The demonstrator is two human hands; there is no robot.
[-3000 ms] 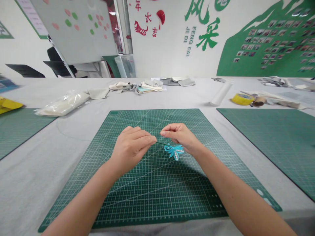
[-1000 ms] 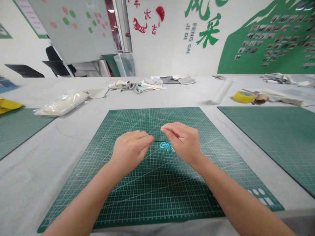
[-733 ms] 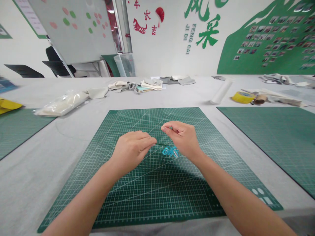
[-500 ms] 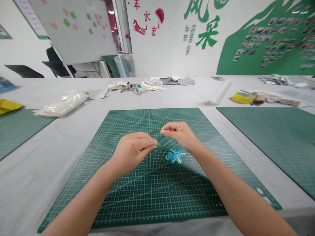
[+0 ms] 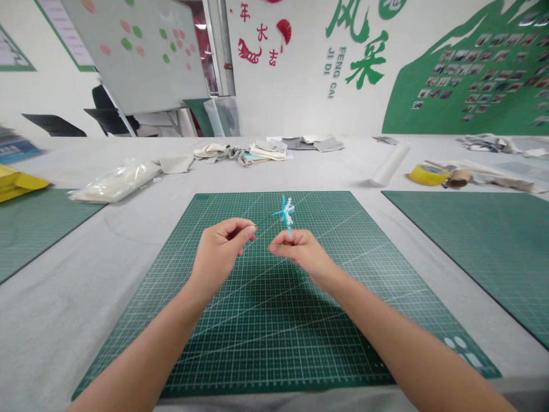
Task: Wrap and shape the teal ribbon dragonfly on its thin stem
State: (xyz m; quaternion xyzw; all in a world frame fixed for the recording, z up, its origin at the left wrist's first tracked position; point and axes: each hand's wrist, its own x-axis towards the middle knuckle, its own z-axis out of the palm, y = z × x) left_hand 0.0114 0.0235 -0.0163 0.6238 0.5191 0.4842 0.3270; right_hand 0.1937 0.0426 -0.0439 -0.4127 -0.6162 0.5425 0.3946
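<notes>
My left hand (image 5: 225,246) pinches the thin green stem of a blue craft flower (image 5: 283,212) between thumb and fingers. The flower is raised above the green cutting mat (image 5: 240,355), its petals pointing several ways and white bead-like dots along some of them. Just below the bloom, my right hand (image 5: 302,252) is closed in a pinch, fingertips turned to the left. One lower petal reaches down to the back of its fingers; whether they touch I cannot tell. Anything between the right fingertips is too small or hidden to make out.
Two more cutting mats (image 5: 476,246) lie to the right and left. Behind are a clear plastic bag (image 5: 118,182), fabric scraps (image 5: 268,150), a white roll (image 5: 390,165) and yellow tape (image 5: 429,174). A grey cloth (image 5: 38,320) covers the table.
The flower has swung upward from below my right hand to above it, turned by my left hand. My right hand has come lower and slightly left, still pinched.
</notes>
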